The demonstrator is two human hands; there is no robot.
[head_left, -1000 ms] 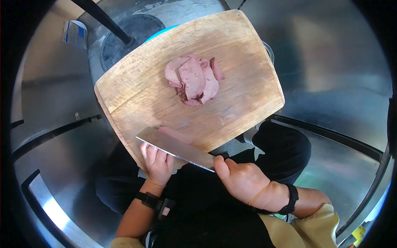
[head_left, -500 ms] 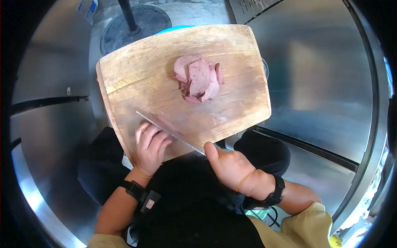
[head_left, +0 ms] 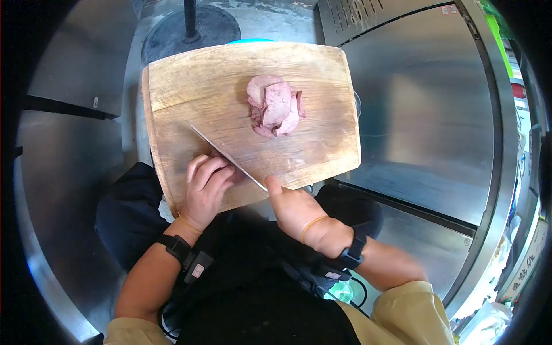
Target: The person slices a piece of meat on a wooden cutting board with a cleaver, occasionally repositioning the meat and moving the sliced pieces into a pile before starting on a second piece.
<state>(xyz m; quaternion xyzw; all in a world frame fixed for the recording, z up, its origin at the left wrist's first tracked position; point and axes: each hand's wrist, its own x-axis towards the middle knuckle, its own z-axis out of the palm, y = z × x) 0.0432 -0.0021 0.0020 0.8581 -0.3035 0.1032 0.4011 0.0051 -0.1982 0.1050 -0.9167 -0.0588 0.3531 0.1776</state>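
A wooden cutting board (head_left: 178, 115) lies across my lap. On its upper middle sits a small pile of pinkish sliced meat (head_left: 277, 106). My right hand (head_left: 299, 210) grips a knife (head_left: 226, 155) at the near edge of the board, its handle hidden by my fingers. The blade slants up and left over the board, seen nearly edge-on. Just left of the blade, my left hand (head_left: 204, 190) bends its fingers over a reddish piece of meat, mostly hidden beneath them and by the blade.
Stainless steel cabinets (head_left: 420, 121) stand close on the right, with another steel cabinet (head_left: 75, 172) on the left. Beyond the board a round black stand base (head_left: 221, 31) rests on the floor, beside the edge of something blue (head_left: 253, 41).
The knife has shifted up and slightly left, with my right hand following it. My left hand stays beside the blade, fingers a little higher. The whole view has tilted slightly.
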